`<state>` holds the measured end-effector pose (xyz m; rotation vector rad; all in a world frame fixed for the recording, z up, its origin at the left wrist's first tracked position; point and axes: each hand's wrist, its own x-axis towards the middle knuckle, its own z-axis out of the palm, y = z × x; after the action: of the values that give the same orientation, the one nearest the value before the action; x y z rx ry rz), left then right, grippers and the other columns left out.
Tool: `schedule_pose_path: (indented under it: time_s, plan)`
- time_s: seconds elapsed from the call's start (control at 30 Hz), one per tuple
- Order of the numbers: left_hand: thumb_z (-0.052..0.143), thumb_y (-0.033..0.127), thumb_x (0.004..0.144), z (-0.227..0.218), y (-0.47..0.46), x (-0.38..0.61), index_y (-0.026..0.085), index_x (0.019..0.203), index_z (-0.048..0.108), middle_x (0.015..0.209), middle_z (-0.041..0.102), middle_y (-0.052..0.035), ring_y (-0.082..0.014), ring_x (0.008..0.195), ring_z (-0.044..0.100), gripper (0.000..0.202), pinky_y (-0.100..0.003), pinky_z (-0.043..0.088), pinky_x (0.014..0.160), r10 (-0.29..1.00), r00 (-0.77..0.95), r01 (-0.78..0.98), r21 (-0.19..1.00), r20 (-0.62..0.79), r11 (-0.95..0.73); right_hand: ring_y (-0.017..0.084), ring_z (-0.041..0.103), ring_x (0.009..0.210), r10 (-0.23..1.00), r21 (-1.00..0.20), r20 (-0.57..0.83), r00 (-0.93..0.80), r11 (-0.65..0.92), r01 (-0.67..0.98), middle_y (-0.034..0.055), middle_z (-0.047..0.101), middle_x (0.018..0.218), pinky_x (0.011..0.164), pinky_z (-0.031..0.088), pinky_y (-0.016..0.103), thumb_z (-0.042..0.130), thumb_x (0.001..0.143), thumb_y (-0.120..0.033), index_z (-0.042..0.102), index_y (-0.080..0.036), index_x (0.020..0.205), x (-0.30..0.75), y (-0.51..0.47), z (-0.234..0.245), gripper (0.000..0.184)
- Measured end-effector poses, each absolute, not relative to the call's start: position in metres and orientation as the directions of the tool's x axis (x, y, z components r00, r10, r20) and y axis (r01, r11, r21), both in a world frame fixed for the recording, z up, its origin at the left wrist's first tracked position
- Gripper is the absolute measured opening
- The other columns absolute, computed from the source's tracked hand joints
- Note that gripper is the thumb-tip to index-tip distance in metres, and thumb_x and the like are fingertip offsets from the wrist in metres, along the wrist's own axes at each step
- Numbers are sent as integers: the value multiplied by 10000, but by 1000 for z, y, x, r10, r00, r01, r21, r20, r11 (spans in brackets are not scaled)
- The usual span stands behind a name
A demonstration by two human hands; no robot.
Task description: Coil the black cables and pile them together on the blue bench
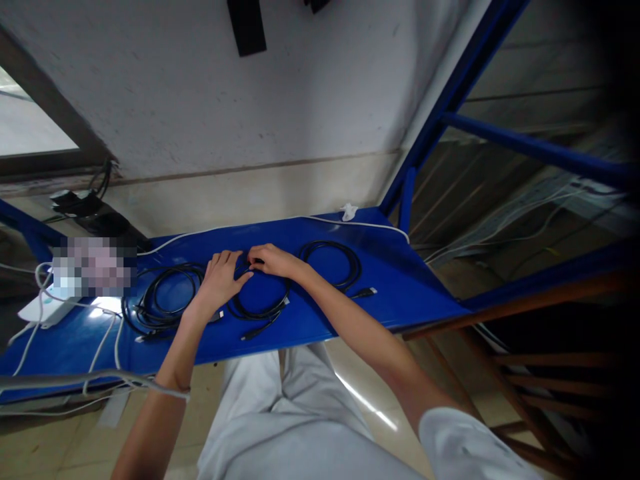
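Observation:
A coiled black cable (260,308) lies in the middle of the blue table (400,287). My left hand (220,279) rests on its left side, fingers curled over the loop. My right hand (273,261) pinches the top of the same coil with closed fingers. Left of it lies a bundle of black cables (160,303), touched by my left wrist. Another black coil (333,263) with a plug end lies just right of my right hand.
White cables (107,333) and a white power strip (43,310) sit at the table's left end. A white cord (350,217) runs along the back edge by the wall. Blue frame bars (525,150) and wooden slats (540,360) stand to the right.

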<state>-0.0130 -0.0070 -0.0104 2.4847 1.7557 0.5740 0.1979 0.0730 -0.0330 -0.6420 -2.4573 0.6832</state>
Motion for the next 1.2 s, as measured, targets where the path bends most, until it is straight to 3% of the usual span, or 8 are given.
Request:
schedule_pose_path:
  time_s: [0.1, 0.23, 0.5, 0.7, 0.8, 0.9, 1.0, 1.2]
  plan:
    - [726, 454, 960, -17, 16, -12, 183, 1246, 709, 1277, 703, -166, -394, 1224, 608, 395, -518, 473, 1036, 933, 330, 909, 221, 141, -354, 181, 648, 892, 576, -585, 349, -740, 750, 308, 73, 737, 1005, 870, 459, 280, 707, 932, -39, 724, -150, 918, 204, 77, -32, 113]
    - [682, 381, 993, -21, 26, -11, 203, 1124, 727, 1197, 744, -134, -371, 1148, 653, 225, -505, 482, 1014, 927, 355, 883, 282, 125, -376, 168, 667, 897, 588, -621, 358, -725, 730, 285, 57, 752, 982, 889, 457, 260, 717, 937, -62, 729, -150, 929, 209, 80, -32, 89]
    - [579, 305, 1044, -30, 26, -10, 226, 1146, 691, 1144, 752, -98, -281, 1079, 711, 171, -410, 528, 967, 897, 374, 780, 443, 235, -441, 137, 649, 760, 618, -771, 306, -724, 607, 192, -1, 740, 821, 732, 428, 223, 736, 957, -181, 760, -148, 939, 219, 84, -27, 44]
    - [631, 314, 1019, -28, 20, -4, 239, 1151, 683, 1104, 733, -62, -228, 997, 704, 161, -357, 538, 890, 873, 289, 637, 602, 393, -482, 134, 630, 738, 653, -885, 243, -717, 453, 112, -14, 716, 783, 709, 434, 228, 800, 913, -296, 741, -165, 904, 221, 88, -28, 144]
    - [636, 332, 1026, -28, 17, -3, 238, 1128, 689, 1078, 719, -60, -215, 951, 695, 148, -343, 545, 853, 849, 299, 638, 570, 435, -517, 151, 688, 770, 663, -941, 225, -714, 339, 19, 10, 747, 803, 744, 498, 246, 796, 915, -313, 711, -169, 930, 219, 90, -35, 168]
    - [623, 340, 1044, -29, 17, -4, 237, 1138, 700, 1150, 708, -79, -224, 1037, 699, 159, -364, 560, 930, 799, 340, 634, 506, 496, -584, 161, 727, 773, 666, -970, 199, -719, 237, -49, 27, 767, 807, 737, 542, 252, 816, 906, -333, 678, -170, 947, 217, 92, -40, 217]
    - [614, 341, 1055, -31, 18, -5, 244, 1173, 712, 1234, 694, -96, -240, 1156, 689, 181, -401, 555, 1037, 756, 356, 625, 462, 549, -629, 170, 754, 770, 672, -985, 160, -723, 154, -75, 46, 788, 836, 719, 581, 259, 844, 896, -358, 661, -165, 983, 217, 94, -41, 280]
    - [618, 306, 1054, -32, 18, -6, 229, 1127, 709, 1217, 694, -100, -242, 1148, 693, 140, -423, 559, 1051, 743, 356, 605, 467, 567, -645, 170, 777, 814, 670, -994, 108, -734, 91, -63, 75, 810, 901, 771, 623, 278, 799, 965, -396, 671, -142, 1025, 218, 93, -37, 290]
